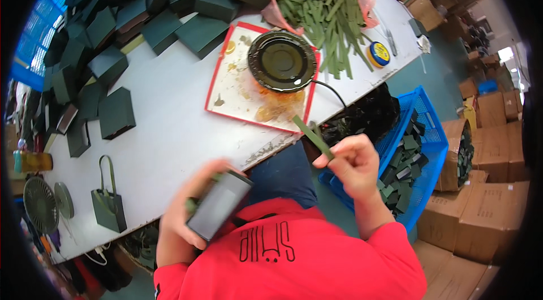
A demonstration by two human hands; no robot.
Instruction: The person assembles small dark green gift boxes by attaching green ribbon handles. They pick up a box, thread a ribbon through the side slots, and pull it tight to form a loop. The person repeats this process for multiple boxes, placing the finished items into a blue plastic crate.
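My left hand (180, 209) is wrapped round a small dark green box (219, 205), tilted, with its grey inside or face turned up. In my right hand (357, 165), raised off the table's front edge, a green ribbon strip (313, 136) is pinched between thumb and fingers. The strip's free end points toward a round black glue pot (281, 61) with dark, shiny contents. This pot rests on a white board (226, 88) with a red border, spotted with amber drips. Behind it, a pink plastic bag (367, 0) spills many similar green strips.
Dark green boxes (164, 28) are heaped at the far left. A small green bag with a handle (108, 209) stands near left, beside a fan (41, 205). A round yellow-and-blue tin (379, 54) lies right. A blue crate (432, 147) of green pieces and cardboard boxes (492, 215) stand beyond.
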